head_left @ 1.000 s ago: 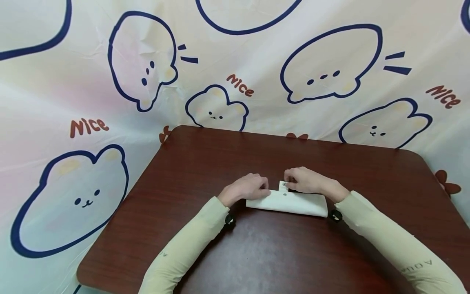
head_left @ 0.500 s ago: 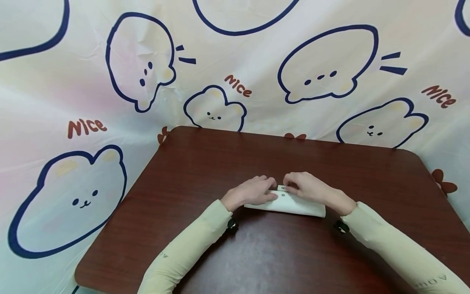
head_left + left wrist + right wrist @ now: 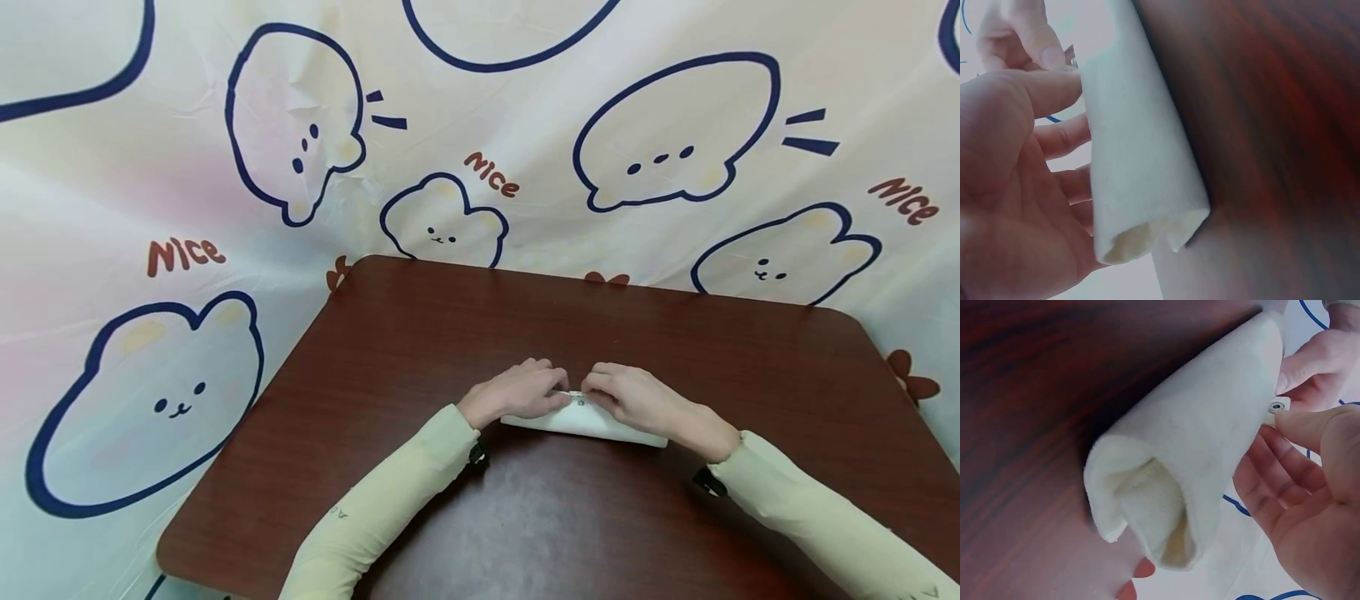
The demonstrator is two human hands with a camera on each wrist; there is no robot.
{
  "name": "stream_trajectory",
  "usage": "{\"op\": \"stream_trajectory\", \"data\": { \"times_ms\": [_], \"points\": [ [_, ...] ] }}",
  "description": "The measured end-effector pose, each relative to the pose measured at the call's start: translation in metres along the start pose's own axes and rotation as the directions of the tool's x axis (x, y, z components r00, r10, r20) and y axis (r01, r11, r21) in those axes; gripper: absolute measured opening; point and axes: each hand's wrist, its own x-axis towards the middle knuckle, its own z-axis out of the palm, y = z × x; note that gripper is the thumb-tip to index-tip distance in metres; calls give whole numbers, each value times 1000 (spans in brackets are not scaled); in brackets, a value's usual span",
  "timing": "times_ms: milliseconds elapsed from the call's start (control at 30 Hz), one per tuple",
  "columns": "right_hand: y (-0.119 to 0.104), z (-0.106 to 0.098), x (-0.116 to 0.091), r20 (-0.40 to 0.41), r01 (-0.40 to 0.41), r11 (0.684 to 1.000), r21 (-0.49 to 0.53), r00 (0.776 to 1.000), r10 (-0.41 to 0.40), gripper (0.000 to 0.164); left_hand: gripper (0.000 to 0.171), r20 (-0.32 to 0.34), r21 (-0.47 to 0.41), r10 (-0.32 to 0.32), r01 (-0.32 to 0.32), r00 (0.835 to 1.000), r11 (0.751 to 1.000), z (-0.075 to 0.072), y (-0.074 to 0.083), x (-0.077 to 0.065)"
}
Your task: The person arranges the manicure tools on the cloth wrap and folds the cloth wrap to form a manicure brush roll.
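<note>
A white felt-like case (image 3: 600, 425), rolled into a flattened tube, lies across the table. My left hand (image 3: 519, 390) grips its far edge left of the middle, thumb on the near side and fingers behind. On the other side of the middle, my right hand (image 3: 637, 400) pinches a short strap (image 3: 1270, 417) with a metal snap (image 3: 1277, 407), its thumb pressing at the strap's edge. A second small snap (image 3: 581, 403) shows on the case between both hands. In the right wrist view, the case's open end (image 3: 1157, 506) shows folded layers inside.
The dark reddish-brown wooden table (image 3: 420, 325) extends around the case on all sides. Behind it hangs a pale curtain (image 3: 540, 117) printed with cartoon bears. Each wrist carries a small black device, such as the left device (image 3: 477, 455).
The strap stood up beyond the case's far edge and has come down toward the case with the right hand. My left hand has slid right, closer to the snap.
</note>
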Motion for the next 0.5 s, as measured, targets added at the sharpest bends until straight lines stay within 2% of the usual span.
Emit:
{"op": "stream_trajectory", "data": {
  "times_ms": [233,500],
  "points": [
    [-2,3,-5,-41,62,997,-47,997,-64,13,22,8,8,-10,10,1000,1000,0,-3,6],
    [-5,5,-8,-16,107,990,-91,994,-109,10,19,-12,41,8,-7,1000,999,4,-6,13]
  ]
}}
